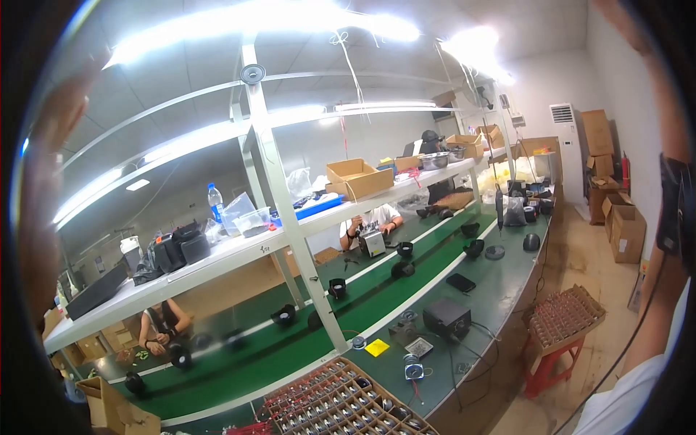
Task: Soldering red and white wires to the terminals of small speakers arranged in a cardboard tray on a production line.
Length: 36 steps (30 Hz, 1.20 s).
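Note:
My left hand (64, 119) is raised close at the far left edge, blurred and cut off by the dark rim; its finger pose is not clear. On the opposite side my right hand (625, 23) reaches up past the upper right rim, with only a small part showing. A black band or device (674, 210) sits round my right wrist, and a thin black cable runs down from near it. Neither hand touches the bench. Below them lies a divided cardboard tray (341, 402) of small round parts with red wires.
A green conveyor belt (254, 348) carries several black round housings. Beside it, the bench holds a black box-shaped device (446, 319), a phone (461, 282) and a yellow pad (377, 347). A red stool (547, 373) bears another parts tray. Two people sit across the belt, beneath a loaded shelf (304, 225).

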Each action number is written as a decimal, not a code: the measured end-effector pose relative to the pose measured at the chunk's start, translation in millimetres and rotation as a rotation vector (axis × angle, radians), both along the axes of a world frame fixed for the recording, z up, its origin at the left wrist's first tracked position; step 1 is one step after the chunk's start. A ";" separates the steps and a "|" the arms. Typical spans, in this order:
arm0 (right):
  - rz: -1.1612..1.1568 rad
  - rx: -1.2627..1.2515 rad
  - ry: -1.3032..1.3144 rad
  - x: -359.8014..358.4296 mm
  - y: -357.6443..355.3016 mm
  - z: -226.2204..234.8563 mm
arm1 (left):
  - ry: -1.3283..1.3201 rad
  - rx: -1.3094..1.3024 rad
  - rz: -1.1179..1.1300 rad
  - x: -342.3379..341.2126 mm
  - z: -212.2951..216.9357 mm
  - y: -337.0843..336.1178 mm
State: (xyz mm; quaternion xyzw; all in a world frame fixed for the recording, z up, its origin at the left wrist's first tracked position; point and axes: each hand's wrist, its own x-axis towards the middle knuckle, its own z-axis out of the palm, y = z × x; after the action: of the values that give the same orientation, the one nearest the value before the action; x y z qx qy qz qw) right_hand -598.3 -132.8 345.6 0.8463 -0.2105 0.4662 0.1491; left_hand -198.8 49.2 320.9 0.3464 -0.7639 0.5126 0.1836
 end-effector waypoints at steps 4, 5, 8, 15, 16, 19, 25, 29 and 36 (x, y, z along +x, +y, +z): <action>-0.066 0.000 0.004 -15.2 10.3 8.9 | 0.064 0.058 0.134 30.2 10.8 -40.3; -0.064 -0.007 0.008 -15.0 12.3 15.4 | 0.083 0.084 0.242 30.7 9.6 -41.7; -0.224 -0.074 0.115 -15.6 -46.0 18.0 | 0.214 -0.064 0.234 49.7 -8.1 -49.7; -0.472 0.359 0.049 -65.8 -110.5 -8.2 | 0.243 -0.116 0.383 99.2 10.4 -66.7; -0.534 0.428 0.023 -72.9 -118.1 -14.2 | 0.242 -0.119 0.381 114.6 11.7 -64.8; -0.653 0.474 0.028 -102.1 -150.0 -35.0 | 0.193 -0.287 0.443 140.0 10.2 -70.9; -0.431 0.691 -0.016 -135.8 -229.2 -109.2 | 0.503 0.191 0.526 127.3 -49.6 -9.7; -0.196 0.765 -0.154 -177.8 -261.3 -231.3 | 0.334 0.256 0.597 101.9 -122.8 30.1; -0.119 1.003 -0.099 -98.5 -160.9 -425.1 | 0.570 0.670 0.998 37.9 -240.2 158.7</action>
State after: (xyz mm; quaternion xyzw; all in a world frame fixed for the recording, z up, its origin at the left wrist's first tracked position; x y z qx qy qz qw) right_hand -696.8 -293.7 -79.5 0.7769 -0.4634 0.3380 -0.2597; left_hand -160.9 207.9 80.8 0.8188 -0.5515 0.1593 0.0018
